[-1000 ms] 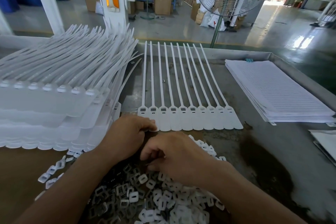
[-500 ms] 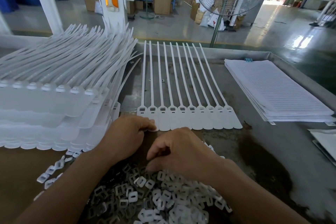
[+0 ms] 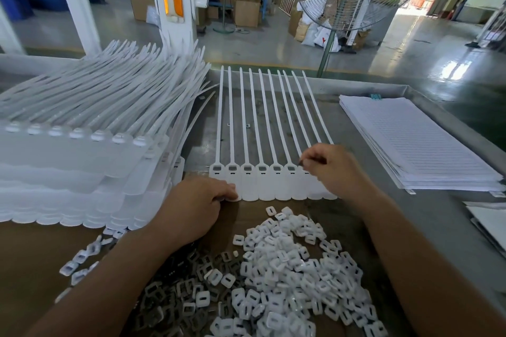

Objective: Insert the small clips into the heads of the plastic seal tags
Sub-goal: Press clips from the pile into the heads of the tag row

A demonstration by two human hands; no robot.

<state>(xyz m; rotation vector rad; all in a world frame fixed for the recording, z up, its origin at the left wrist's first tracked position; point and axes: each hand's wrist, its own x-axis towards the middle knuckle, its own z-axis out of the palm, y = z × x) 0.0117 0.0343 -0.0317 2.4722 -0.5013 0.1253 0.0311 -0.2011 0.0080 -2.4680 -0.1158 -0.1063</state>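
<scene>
White seal tags (image 3: 262, 186) lie just ahead of both hands. Small clip (image 3: 301, 163) pinched in right hand (image 3: 331, 169) at seventh head; left hand (image 3: 197, 205) curled onto strip edge, grip unclear. Mid-row insertion; next needs square press-in.

Head-worn wide view, forward-down, close over the bench (image 3: 438, 216).

Bare forearms (image 3: 123, 276) lead to bare left hand (image 3: 195, 209), right hand (image 3: 338, 169).
</scene>
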